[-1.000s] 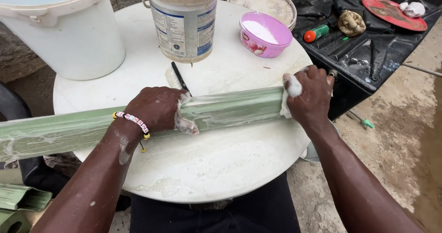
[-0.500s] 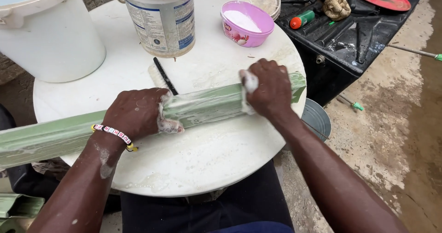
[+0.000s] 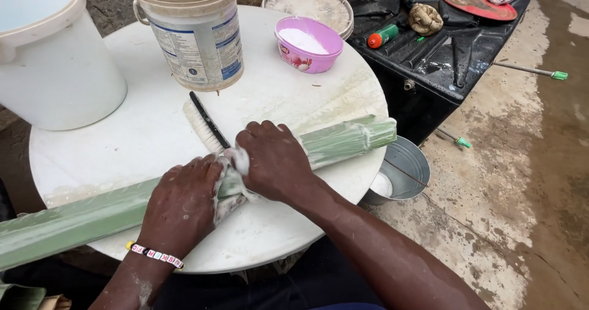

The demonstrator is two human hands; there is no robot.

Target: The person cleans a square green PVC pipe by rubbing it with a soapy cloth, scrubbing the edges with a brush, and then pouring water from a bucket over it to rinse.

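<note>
Hands (image 3: 230,187) mid-table on green stalk (image 3: 343,141)

Your clearest path lies over bare counter (image 3: 141,138) left of the black comb (image 3: 208,121), labelled bucket (image 3: 195,37) and white bucket (image 3: 52,65) blocking the far edge, pink bowl (image 3: 308,44) crowding far right

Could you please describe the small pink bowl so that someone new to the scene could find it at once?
Start at the round white table and look to its far edge, right of the tall labelled bucket. The pink bowl sits there, holding white powder, just in front of a round woven tray. It is the only pink container on the table.
</note>
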